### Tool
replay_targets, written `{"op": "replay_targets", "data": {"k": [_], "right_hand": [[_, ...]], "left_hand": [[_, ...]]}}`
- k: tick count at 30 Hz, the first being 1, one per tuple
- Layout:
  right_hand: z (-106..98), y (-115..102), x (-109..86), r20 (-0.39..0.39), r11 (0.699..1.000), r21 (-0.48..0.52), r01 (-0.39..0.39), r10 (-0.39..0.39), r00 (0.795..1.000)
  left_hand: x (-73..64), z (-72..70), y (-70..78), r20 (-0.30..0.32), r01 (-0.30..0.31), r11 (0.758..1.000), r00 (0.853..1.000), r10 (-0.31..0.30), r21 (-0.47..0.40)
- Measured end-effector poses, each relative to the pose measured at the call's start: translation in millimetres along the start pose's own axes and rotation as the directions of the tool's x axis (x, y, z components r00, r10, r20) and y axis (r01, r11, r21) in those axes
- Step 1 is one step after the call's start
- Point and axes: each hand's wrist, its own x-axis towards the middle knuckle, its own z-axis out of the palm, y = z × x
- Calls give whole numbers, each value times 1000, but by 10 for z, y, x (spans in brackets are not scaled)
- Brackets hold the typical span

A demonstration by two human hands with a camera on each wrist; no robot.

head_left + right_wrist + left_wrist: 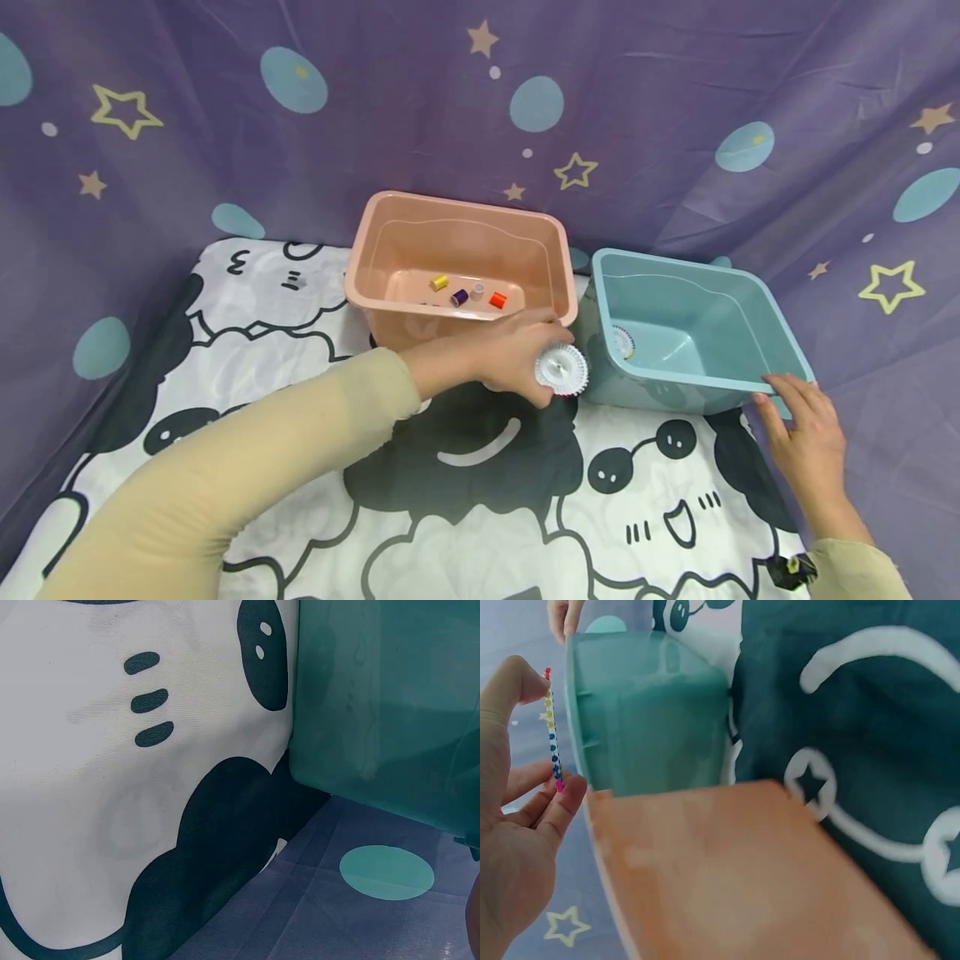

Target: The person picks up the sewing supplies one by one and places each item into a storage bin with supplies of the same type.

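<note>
My left hand (pixel 521 354) pinches a pin wheel (pixel 562 369), a white disc with a ring of pins, between thumb and fingers. Edge-on in the left wrist view, the wheel (pixel 553 731) shows red, yellow, blue and pink pin heads. This hand is by the front right corner of the peach bin (pixel 457 208), near the gap beside the teal bin (pixel 675 265). A second pin wheel (pixel 622 342) lies inside the teal bin, at its left. My right hand (pixel 810 442) grips the teal bin's front right rim, with only a sliver of it in the right wrist view.
Inside the peach bin lie several small thread spools, among them a yellow spool (pixel 439 282), a purple spool (pixel 459 297) and a red spool (pixel 498 300). Both bins stand on a cartoon-print cloth (pixel 480 550), before a purple curtain (pixel 420 100) with stars.
</note>
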Motion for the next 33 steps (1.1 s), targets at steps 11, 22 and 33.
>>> {"op": "replay_targets", "data": {"k": [11, 22, 33], "right_hand": [[10, 18, -2, 12, 1000, -10, -3, 3, 1000], [16, 44, 13, 25, 1000, -9, -10, 10, 1000], [25, 55, 17, 7, 1000, 0, 4, -4, 1000]], "left_hand": [[372, -396, 145, -27, -92, 960, 994, 103, 263], [779, -487, 208, -5, -54, 958, 998, 58, 280], [1192, -467, 300, 33, -40, 947, 999, 31, 320]]}}
